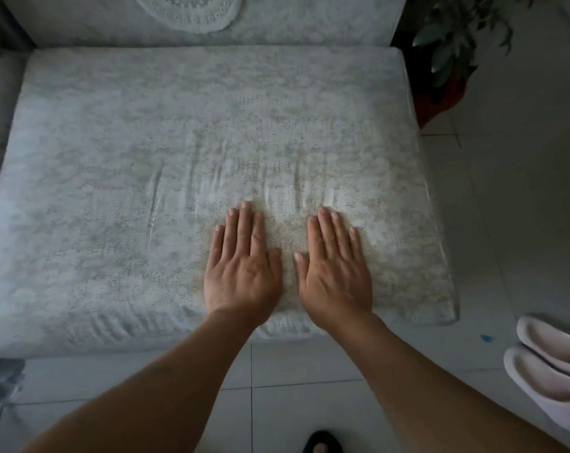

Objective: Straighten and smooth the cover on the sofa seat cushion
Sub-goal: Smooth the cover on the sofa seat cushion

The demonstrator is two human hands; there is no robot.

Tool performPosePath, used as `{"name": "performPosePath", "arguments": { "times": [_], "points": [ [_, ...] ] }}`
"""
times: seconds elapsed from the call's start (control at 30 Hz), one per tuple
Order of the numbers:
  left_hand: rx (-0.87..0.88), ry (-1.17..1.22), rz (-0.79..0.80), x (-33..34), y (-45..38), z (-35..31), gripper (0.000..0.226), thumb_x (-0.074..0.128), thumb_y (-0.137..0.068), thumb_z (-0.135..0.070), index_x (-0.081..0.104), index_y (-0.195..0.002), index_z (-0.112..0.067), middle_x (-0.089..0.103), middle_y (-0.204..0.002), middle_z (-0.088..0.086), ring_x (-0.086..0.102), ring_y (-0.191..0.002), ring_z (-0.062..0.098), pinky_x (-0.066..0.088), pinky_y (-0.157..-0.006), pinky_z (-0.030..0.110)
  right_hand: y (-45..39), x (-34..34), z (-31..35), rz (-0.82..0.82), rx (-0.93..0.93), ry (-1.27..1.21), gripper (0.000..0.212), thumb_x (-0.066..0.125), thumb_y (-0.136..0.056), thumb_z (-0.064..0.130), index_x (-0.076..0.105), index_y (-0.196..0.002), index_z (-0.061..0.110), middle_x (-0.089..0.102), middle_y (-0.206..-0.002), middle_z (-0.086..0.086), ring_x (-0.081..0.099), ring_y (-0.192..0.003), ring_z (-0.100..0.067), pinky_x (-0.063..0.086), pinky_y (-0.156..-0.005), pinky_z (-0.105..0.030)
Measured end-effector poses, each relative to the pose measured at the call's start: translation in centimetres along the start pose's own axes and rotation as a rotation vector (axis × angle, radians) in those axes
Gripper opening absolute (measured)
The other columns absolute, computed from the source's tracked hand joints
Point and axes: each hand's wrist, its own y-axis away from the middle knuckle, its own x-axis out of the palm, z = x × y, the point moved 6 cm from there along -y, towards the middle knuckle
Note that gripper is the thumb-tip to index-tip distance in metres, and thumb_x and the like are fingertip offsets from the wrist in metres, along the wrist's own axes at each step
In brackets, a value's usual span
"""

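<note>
Pale grey-white patterned fabric cover (146,132) on sofa seat cushion, left hand (241,266) and right hand (334,273) flat side by side near front edge, fingers straight, creases (154,197) beyond fingertips, pale pink slippers (551,371) on tiled floor at right

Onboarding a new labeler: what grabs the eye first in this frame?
Two bare hands pressed flat, side by side, on the pale patterned cover near the cushion's front edge: left hand, right hand. Creases run in the fabric just beyond and to the left of the fingertips. Pale slippers sit on the tiled floor at right.
</note>
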Motion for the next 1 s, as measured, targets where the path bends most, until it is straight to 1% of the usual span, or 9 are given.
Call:
{"name": "performPosePath", "arguments": {
  "times": [0.1, 0.2, 0.27, 0.33, 0.4, 0.47, 0.57, 0.83, 1.0],
  "points": [
    [-0.024, 0.023, -0.004, -1.0, -0.1, -0.4, 0.068, 0.002, -0.109, -0.050, -0.009, -0.167, -0.018, -0.020, -0.175, 0.001, -0.026, -0.158, 0.014, -0.008, -0.131, 0.040, -0.3, -1.0, -0.2, 0.054, -0.043, -0.071, 0.071, 0.003, -0.106, 0.052, 0.004, -0.167, 0.014, -0.008, -0.175, -0.005, -0.017, -0.159, -0.018, 0.000, -0.130, -0.046],
    [-0.012, 0.077, -0.018, -2.7, -0.3, -2.1, 0.069, 0.000, -0.107, -0.051, -0.005, -0.167, -0.016, -0.013, -0.176, 0.002, -0.022, -0.159, 0.015, -0.008, -0.131, 0.039, -0.8, -3.7, -1.2, 0.086, -0.044, -0.182, 0.068, 0.003, -0.107, 0.049, 0.013, -0.166, 0.017, 0.004, -0.175, -0.001, -0.008, -0.160, -0.013, 0.000, -0.131, -0.039],
    [0.028, 0.122, -0.080, -4.2, -0.5, -4.2, 0.068, 0.003, -0.109, -0.049, -0.001, -0.167, -0.015, -0.011, -0.176, 0.002, -0.020, -0.160, 0.014, -0.009, -0.131, 0.038, -0.8, -6.3, -2.6, -0.053, 0.015, -0.211, 0.062, 0.010, -0.110, 0.044, 0.019, -0.165, 0.016, 0.012, -0.174, -0.001, 0.001, -0.161, -0.014, 0.004, -0.131, -0.039],
    [0.061, 0.159, -0.158, -5.3, -1.0, -6.7, 0.066, 0.007, -0.111, -0.047, 0.002, -0.167, -0.014, -0.008, -0.176, 0.003, -0.017, -0.161, 0.015, -0.005, -0.132, 0.039, -0.4, -8.7, -4.7, -0.286, 0.071, -0.215, 0.060, 0.018, -0.111, 0.040, 0.024, -0.164, 0.012, 0.016, -0.173, -0.005, 0.005, -0.161, -0.017, 0.008, -0.131, -0.042],
    [0.075, 0.182, -0.188, -5.1, -1.5, -8.8, 0.065, 0.010, -0.112, -0.045, 0.004, -0.168, -0.013, -0.006, -0.176, 0.005, -0.015, -0.162, 0.016, -0.001, -0.133, 0.042, 0.1, -8.8, -7.3, -0.422, 0.108, -0.210, 0.059, 0.025, -0.112, 0.036, 0.024, -0.164, 0.007, 0.017, -0.173, -0.010, 0.006, -0.162, -0.022, 0.008, -0.131, -0.044],
    [0.086, 0.162, -0.139, -3.1, -1.5, -10.0, 0.065, 0.010, -0.112, -0.045, 0.001, -0.167, -0.013, -0.009, -0.176, 0.005, -0.019, -0.161, 0.016, -0.003, -0.132, 0.042, 0.8, -6.0, -9.9, -0.357, 0.136, -0.199, 0.061, 0.025, -0.112, 0.038, 0.021, -0.164, 0.006, 0.013, -0.174, -0.010, 0.004, -0.162, -0.023, 0.007, -0.131, -0.047],
    [0.089, 0.067, 0.007, 0.9, -0.6, -10.6, 0.067, 0.005, -0.111, -0.049, -0.013, -0.166, -0.016, -0.023, -0.174, 0.002, -0.031, -0.156, 0.014, -0.013, -0.130, 0.040, 2.2, -0.8, -12.3, -0.192, 0.164, -0.195, 0.070, 0.018, -0.109, 0.050, 0.017, -0.165, 0.008, 0.012, -0.174, -0.009, 0.008, -0.161, -0.021, 0.017, -0.129, -0.051],
    [0.075, 0.052, 0.022, 1.5, -0.6, -10.5, 0.067, 0.002, -0.109, -0.049, -0.016, -0.166, -0.018, -0.026, -0.173, -0.001, -0.033, -0.155, 0.012, -0.012, -0.130, 0.041, 2.4, -0.3, -12.3, -0.206, 0.223, -0.177, 0.068, 0.021, -0.109, 0.045, 0.023, -0.163, 0.004, 0.022, -0.171, -0.014, 0.016, -0.160, -0.028, 0.020, -0.128, -0.051],
    [0.128, 0.092, 0.021, 1.1, -0.6, -10.0, 0.065, 0.007, -0.111, -0.048, -0.006, -0.167, -0.019, -0.016, -0.174, -0.002, -0.025, -0.158, 0.012, -0.010, -0.131, 0.038, 3.0, -1.2, -8.1, -0.232, 0.286, -0.208, 0.062, 0.021, -0.110, 0.037, 0.030, -0.160, 0.002, 0.027, -0.169, -0.018, 0.019, -0.159, -0.032, 0.020, -0.128, -0.052]
  ]
}}
